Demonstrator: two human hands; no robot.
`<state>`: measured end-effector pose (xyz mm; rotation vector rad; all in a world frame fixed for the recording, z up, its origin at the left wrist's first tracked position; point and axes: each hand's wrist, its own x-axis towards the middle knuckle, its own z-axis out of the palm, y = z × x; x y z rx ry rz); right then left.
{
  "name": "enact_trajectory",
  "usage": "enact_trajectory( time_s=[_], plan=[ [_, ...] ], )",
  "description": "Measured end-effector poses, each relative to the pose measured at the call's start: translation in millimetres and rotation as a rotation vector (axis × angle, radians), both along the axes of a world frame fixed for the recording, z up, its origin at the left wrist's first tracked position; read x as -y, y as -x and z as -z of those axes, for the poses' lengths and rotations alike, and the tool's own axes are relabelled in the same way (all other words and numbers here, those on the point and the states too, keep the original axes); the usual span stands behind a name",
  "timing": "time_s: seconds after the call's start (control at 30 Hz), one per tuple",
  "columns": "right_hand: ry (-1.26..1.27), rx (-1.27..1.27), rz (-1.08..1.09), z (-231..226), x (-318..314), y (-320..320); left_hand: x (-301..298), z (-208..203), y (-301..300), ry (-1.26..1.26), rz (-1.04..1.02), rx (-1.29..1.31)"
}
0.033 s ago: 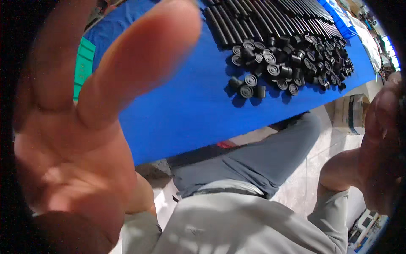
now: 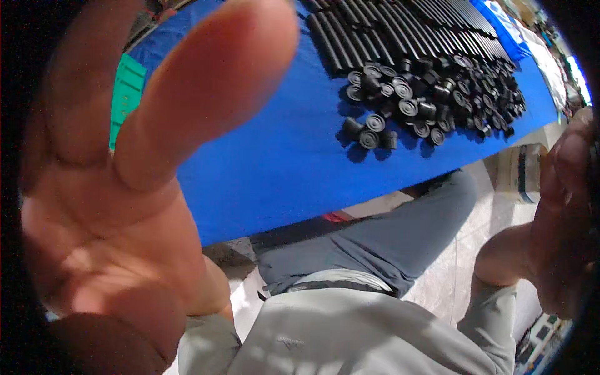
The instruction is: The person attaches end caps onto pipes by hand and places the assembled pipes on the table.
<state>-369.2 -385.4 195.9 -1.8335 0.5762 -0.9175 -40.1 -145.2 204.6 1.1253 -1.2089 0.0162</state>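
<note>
My left hand (image 2: 119, 231) is raised close in front of the head view, palm showing, with its fingers stretched apart and nothing in them. It looms large over the left part of the picture and hides part of the table. At the right rim my right hand (image 2: 562, 219) is also lifted; its visible fingers point upward and I see no object in it, though the dark rim cuts off part of it. Beyond both hands, black ribbed caps (image 2: 409, 107) lie in a loose heap on the blue tabletop (image 2: 275, 169). Neither hand touches them.
Rows of black tubes (image 2: 400, 31) lie behind the caps. A green crate (image 2: 127, 94) shows behind my left hand, and a blue bin (image 2: 503, 28) stands at the far right. A cardboard box (image 2: 522, 172) sits below the table's right side. My legs (image 2: 369, 234) are at the near edge.
The whole view has shifted slightly, so the table and the caps appear a little lower and farther right. Both hands keep nearly the same pose.
</note>
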Motion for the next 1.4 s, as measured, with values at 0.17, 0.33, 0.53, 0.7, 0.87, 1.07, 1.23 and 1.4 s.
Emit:
enact_trajectory(
  time_s=[0.17, 0.33, 0.53, 0.7, 0.87, 1.07, 1.23, 1.4],
  plan=[
    [0.106, 0.030, -0.013, 4.7, -0.1, -46.1, 11.9, 0.4, 8.8, -0.002, -0.006, -0.008],
    [0.218, 0.090, 0.028, -7.7, -29.4, -124.6, 19.2, -20.8, -1.7, 0.002, 0.038, 0.017],
    [0.977, -0.579, -0.133, 109.6, 37.4, -192.5, 124.0, 151.4, -41.2, -0.241, -0.217, -0.227],
    [1.046, -0.703, -0.075, 147.3, 52.2, -205.3, 173.2, 221.8, -99.4, -0.614, -0.411, -0.189],
    [0.986, -0.626, -0.077, 154.1, 57.9, -201.6, 229.3, 214.7, -113.4, -0.679, -0.529, 0.054],
    [0.968, -0.503, -0.105, 172.6, 62.4, -210.4, 315.2, 195.8, -144.7, -0.737, -0.476, -0.062],
    [0.849, -0.292, 0.006, 146.9, 71.8, -201.5, 334.8, 185.6, -163.2, -0.777, -0.716, 0.113],
    [0.700, -0.179, 0.166, 127.9, 105.5, -186.4, 271.5, 212.2, -128.3, -0.467, -0.286, 0.672]
  ],
)
